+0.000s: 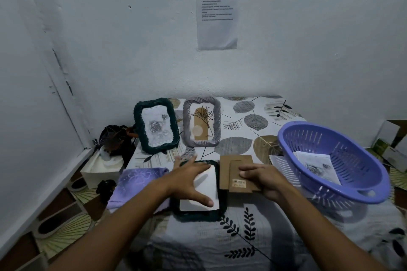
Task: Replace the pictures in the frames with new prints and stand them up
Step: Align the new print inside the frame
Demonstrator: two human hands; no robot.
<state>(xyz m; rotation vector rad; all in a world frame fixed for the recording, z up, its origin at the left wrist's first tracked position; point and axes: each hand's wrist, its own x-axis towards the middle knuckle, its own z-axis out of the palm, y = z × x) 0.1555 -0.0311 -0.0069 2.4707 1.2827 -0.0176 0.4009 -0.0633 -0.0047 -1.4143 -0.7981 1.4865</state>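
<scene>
Dark green, its wavy rim showing around a white sheet, a frame (198, 189) lies flat on the leaf-patterned bed cover (253, 237) in the head view. The left hand (189, 180) is spread over it with fingers straight and wide apart, thumb low on the white sheet (204, 185); its grip is wide and holds nothing. Just to the right, the right hand (266, 178) rests its fingers on a brown cardboard backing (235, 171) (two layers, the upper one bearing a small label); the fingers curl down over its right edge, though whether the thumb pinches it from below I cannot tell.

Behind these, near the wall, two frames stand upright and tilted back: a dark green one with a grey rose print (156, 126) on the left, and a grey one with a brown plant print (202, 122) just beside it.

At the right a purple slotted basket (343, 182) sits tipped toward the viewer, with a rose print (317, 166) lying inside it. A purple cloth (136, 180) lies left of the flat frame, touching the left forearm. On the wall hangs a printed sheet (217, 14) in a clear sleeve.
</scene>
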